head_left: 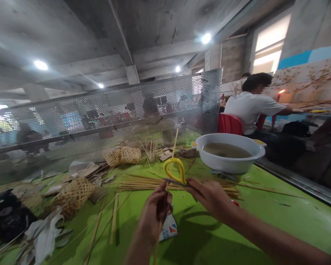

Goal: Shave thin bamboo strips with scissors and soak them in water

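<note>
A pair of scissors (183, 173) with yellow handle loops is gripped by my right hand (209, 197), its dark blades pointing left toward my left fingertips. My left hand (157, 206) is closed around a thin bamboo strip (175, 141), which runs from below the wrist up past the scissors. The blades meet or nearly meet the strip just above my left fingers; I cannot tell whether they touch it. Behind both hands lies a bundle of bamboo strips (143, 183) on the green tabletop (198, 239). A white printed packet (168, 229) lies beneath my left hand.
A white basin (228, 162) of murky water stands at the right. Woven bamboo pieces (73, 195) and scraps (49, 232) crowd the left, near a black object (8, 213). A perforated metal screen (113, 121) borders the far side. A seated person (248, 103) works beyond the basin.
</note>
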Available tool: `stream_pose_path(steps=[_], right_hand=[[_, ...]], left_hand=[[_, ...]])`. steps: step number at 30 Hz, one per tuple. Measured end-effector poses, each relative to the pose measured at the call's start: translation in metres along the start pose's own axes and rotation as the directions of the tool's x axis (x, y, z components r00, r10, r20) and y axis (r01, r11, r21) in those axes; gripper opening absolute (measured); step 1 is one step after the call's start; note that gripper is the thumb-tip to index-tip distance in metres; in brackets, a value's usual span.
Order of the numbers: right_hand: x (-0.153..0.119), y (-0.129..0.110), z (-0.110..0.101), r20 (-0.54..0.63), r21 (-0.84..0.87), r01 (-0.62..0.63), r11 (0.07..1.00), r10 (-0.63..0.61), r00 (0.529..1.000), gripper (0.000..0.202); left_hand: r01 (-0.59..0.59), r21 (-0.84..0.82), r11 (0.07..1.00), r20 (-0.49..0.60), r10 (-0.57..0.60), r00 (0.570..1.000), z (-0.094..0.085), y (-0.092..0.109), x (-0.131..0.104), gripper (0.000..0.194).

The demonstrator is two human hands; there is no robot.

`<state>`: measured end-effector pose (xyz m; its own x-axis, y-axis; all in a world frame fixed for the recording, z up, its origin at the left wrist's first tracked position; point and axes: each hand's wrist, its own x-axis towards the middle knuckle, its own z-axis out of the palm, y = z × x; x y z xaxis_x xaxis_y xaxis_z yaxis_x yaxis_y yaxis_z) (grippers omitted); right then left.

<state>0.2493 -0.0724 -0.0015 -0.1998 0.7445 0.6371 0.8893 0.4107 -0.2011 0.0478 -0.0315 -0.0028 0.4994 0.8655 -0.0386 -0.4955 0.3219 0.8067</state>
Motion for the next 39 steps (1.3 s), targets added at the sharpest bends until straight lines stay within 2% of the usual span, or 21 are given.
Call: stream_pose_path(steps=[4,9,11,13,15,17,19,21,23,25,29,31,33,34,36,38,39], right_hand=[[0.002,0.007,-0.002,-0.024,0.015,-0.064,0.998,0.065,0.998,0.03],[-0.001,-0.004,0.002,0.005,0.007,0.055,0.998,-0.055,0.998,0.029],[-0.001,-0.004,0.002,0.012,0.023,0.061,0.998,-0.061,0.998,0.028],[0.0,0.0,0.001,0.018,0.074,-0.014,0.997,0.013,1.0,0.028],[0.004,0.006,-0.001,0.035,0.218,-0.138,0.966,0.133,0.99,0.028],[0.008,0.012,-0.002,0.114,0.477,-0.267,0.838,0.242,0.964,0.03],[0.012,0.014,-0.003,0.251,0.711,-0.371,0.598,0.277,0.927,0.033],[0.015,0.014,-0.005,0.355,0.818,-0.425,0.388,0.242,0.903,0.036],[0.017,0.013,-0.007,0.385,0.847,-0.441,0.296,0.228,0.894,0.038],[0.019,0.014,-0.01,0.377,0.853,-0.445,0.274,0.265,0.887,0.04],[0.022,0.021,-0.014,0.27,0.865,-0.401,0.304,0.392,0.879,0.039],[0.022,0.026,-0.014,0.223,0.866,-0.381,0.324,0.431,0.874,0.038],[0.022,0.032,-0.012,0.16,0.852,-0.354,0.386,0.451,0.878,0.039],[0.022,0.034,-0.01,0.106,0.83,-0.331,0.449,0.455,0.884,0.038],[0.02,0.037,-0.008,-0.036,0.725,-0.27,0.634,0.427,0.904,0.034],[0.016,0.035,-0.007,-0.137,0.532,-0.224,0.816,0.345,0.929,0.028],[0.014,0.032,-0.006,-0.152,0.43,-0.208,0.878,0.298,0.943,0.026]], left_hand=[[-0.02,0.033,0.999,0.004,0.02,1.0,0.003,0.001,-0.003,0.042],[-0.083,0.069,0.994,0.0,0.083,0.997,0.003,-0.001,0.0,0.03],[-0.096,0.097,0.991,-0.013,0.098,0.995,0.002,-0.003,0.002,0.028],[-0.081,0.134,0.988,-0.039,0.087,0.995,0.002,-0.004,0.003,0.035],[-0.039,0.178,0.983,-0.055,0.049,0.997,0.002,-0.007,0.004,0.046],[0.007,0.239,0.971,-0.047,0.004,0.999,0.001,-0.012,0.004,0.054],[0.028,0.324,0.946,-0.019,-0.023,1.0,0.0,-0.016,0.004,0.056],[0.033,0.418,0.908,0.021,-0.045,0.999,-0.001,-0.02,0.004,0.055],[0.035,0.483,0.875,0.054,-0.069,0.996,-0.002,-0.021,0.004,0.053],[0.044,0.523,0.851,0.072,-0.095,0.993,-0.003,-0.019,0.003,0.05],[0.054,0.572,0.819,0.066,-0.112,0.992,-0.005,-0.01,0.003,0.045],[0.036,0.523,0.852,0.026,-0.058,0.998,-0.004,-0.005,0.003,0.044],[0.025,0.429,0.903,-0.031,-0.013,0.999,-0.002,-0.001,0.001,0.047],[0.027,0.383,0.923,-0.051,-0.009,0.999,0.0,0.001,0.0,0.051],[0.035,0.322,0.946,-0.055,-0.018,0.998,0.003,0.004,-0.002,0.057],[0.034,0.286,0.958,-0.033,-0.026,0.999,0.005,0.005,-0.004,0.06],[0.027,0.27,0.962,-0.025,-0.021,0.999,0.006,0.005,-0.005,0.061]])
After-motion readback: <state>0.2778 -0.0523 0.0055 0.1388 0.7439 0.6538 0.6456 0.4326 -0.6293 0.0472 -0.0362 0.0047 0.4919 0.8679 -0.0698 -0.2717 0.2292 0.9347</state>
